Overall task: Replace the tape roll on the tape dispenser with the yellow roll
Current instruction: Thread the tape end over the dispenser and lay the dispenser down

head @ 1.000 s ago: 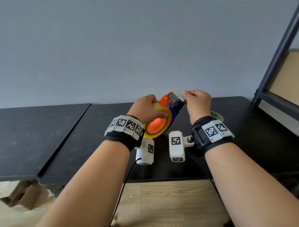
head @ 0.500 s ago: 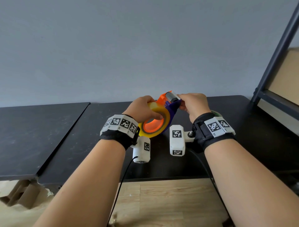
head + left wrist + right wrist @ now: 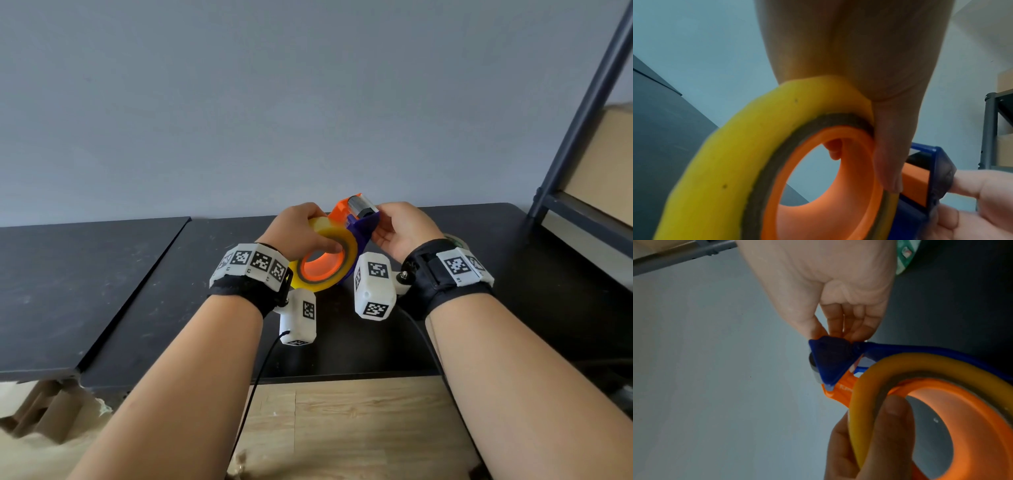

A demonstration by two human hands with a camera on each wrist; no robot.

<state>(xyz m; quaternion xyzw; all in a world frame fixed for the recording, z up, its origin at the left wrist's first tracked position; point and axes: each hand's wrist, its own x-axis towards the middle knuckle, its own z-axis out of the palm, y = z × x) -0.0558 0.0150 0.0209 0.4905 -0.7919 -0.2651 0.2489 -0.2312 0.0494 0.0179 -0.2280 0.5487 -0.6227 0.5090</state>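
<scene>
You are standing in what looks like a plain workroom or storeroom: two black tables (image 3: pixel 102 274) against a bare grey wall (image 3: pixel 274 102), wood-look flooring (image 3: pixel 342 421), a metal shelving rack (image 3: pixel 582 120) holding cardboard boxes (image 3: pixel 606 164).

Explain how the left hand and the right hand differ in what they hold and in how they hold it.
The left hand wraps the yellow roll, thumb across its face; the right hand pinches only the blue front end of the tape dispenser with its fingertips. The left hand's grip covers a wide part of the roll; the right hand's touches a small corner. Both hold the same assembly above the black table, the roll seated on the orange hub.
</scene>
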